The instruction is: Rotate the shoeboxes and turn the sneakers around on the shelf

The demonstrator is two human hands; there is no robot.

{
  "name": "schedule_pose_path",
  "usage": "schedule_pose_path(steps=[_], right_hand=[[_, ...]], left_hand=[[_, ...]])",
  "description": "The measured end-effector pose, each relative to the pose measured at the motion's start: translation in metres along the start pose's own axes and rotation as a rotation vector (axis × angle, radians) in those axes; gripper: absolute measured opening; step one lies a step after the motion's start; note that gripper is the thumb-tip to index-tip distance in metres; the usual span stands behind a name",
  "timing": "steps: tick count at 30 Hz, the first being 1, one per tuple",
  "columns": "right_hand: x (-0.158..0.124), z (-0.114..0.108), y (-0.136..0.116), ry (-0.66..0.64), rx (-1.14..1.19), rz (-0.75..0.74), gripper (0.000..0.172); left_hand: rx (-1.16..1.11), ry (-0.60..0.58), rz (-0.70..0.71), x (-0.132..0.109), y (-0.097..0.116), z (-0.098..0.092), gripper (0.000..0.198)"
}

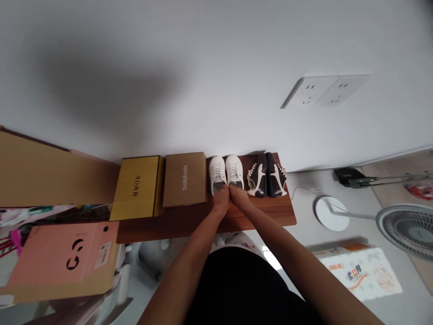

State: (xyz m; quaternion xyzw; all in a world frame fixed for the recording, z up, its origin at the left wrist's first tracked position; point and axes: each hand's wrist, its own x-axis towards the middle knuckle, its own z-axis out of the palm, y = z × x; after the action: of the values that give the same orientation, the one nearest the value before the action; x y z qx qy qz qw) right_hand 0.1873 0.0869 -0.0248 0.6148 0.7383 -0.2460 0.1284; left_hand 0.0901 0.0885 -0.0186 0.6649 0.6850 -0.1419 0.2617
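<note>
A pair of white sneakers stands side by side on the brown wooden shelf [264, 216], toes toward the wall. My left hand [221, 198] is closed at the heel of the left white sneaker [217, 170]. Close beside it, almost touching, my right hand [238, 195] is closed at the heel of the right white sneaker [234, 168]. My hands hide both heels. Just right of them sits a pair of dark brown and cream sneakers [261, 177]. On the left a brown shoebox [184, 180] lies nearest to the white pair.
A yellow box [137, 187] stands left of the brown one, and a pink box [64, 255] is lower left. Sockets [326, 90] are on the wall. To the right are a white fan [414, 230] and a white tissue pack [361, 273] on the floor.
</note>
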Motion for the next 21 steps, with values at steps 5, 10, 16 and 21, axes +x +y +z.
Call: schedule_pose_path(steps=[5,10,16,21], right_hand=[[-0.007,0.002,0.005,0.091,-0.008,-0.072,0.019],[-0.037,0.013,0.046,0.34,0.21,-0.159,0.024],[-0.072,0.021,0.146,0.649,0.442,0.244,0.031],[-0.068,0.021,0.211,0.366,0.424,0.481,0.036]], left_hand=[[0.002,0.061,0.04,-0.005,-0.005,-0.006,0.03],[-0.105,0.216,0.214,-0.012,0.0,-0.004,0.03],[-0.446,0.089,0.395,-0.007,0.062,0.025,0.05],[-0.389,-0.067,0.211,0.012,0.107,0.038,0.055]])
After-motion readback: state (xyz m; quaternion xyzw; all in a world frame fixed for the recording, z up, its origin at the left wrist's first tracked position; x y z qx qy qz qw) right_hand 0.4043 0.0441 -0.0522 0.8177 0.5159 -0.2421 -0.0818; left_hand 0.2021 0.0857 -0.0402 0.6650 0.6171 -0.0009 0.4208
